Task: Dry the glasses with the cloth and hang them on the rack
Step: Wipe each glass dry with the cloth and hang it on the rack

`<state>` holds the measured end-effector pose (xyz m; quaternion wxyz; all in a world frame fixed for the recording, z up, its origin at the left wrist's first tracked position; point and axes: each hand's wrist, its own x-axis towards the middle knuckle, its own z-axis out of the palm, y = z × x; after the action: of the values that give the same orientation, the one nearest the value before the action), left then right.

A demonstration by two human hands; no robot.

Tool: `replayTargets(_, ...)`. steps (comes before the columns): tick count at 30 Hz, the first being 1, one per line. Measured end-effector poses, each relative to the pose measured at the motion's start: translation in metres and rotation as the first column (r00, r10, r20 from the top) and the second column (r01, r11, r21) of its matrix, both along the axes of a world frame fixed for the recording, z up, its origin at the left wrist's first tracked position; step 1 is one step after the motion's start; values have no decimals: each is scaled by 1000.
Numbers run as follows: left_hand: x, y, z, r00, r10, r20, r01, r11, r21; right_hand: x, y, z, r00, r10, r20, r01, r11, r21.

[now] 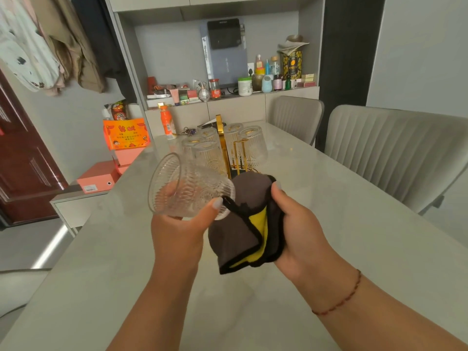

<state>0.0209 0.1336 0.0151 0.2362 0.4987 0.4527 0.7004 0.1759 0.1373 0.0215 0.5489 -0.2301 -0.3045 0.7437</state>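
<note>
My left hand (181, 224) grips a ribbed clear glass (187, 188), held on its side above the table with its mouth turned to the left. My right hand (296, 224) holds a folded grey and yellow cloth (247, 224) against the base of that glass. Behind them stands a gold rack (222, 138) on the table, with several ribbed glasses (253, 145) hanging upside down on its arms.
The pale marble table (354, 224) runs away from me. Two padded grey chairs (395, 148) stand along its right side. An orange bottle (167, 122) and keys (188, 131) lie at the far end. Orange boxes (101, 177) sit to the left.
</note>
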Motion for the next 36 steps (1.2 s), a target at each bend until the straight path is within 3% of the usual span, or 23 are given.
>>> replayTargets(4, 10, -5, -2, 996, -63, -56, 63, 998, 1, 4, 2, 5, 998, -32, -54, 33, 999, 5)
replayTargets(7, 16, -8, -3, 990, -84, -109, 87, 996, 23, -1, 1, 2, 1000, 7, -11, -7, 1000, -20)
replayTargets(13, 0, -4, 5, 999, 32, -20, -31, 999, 19, -6, -5, -1, 993, 54, 106, -52, 998, -16)
replayTargets(18, 5, -9, 6, 999, -12, -41, 13, 1000, 22, 3, -1, 4, 1000, -16, 20, 15, 999, 52)
replayTargets(23, 19, -16, 2, 988, -80, -130, 86, 995, 47, -4, 1, -1, 1000, 16, 25, -15, 999, -31)
replayTargets(27, 8, -11, 2, 984, 55, -170, -50, 998, 32, -11, -2, -5, 993, 40, 114, -34, 998, -54)
replayTargets(32, -3, -5, 5, 974, 135, -183, -140, 990, -15, -6, -3, -3, 981, -75, 180, 83, 996, -41)
replayTargets(36, -9, -4, 7, 963, 153, -223, -175, 981, -86, 7, 2, 4, 970, -229, 88, 226, 973, 38)
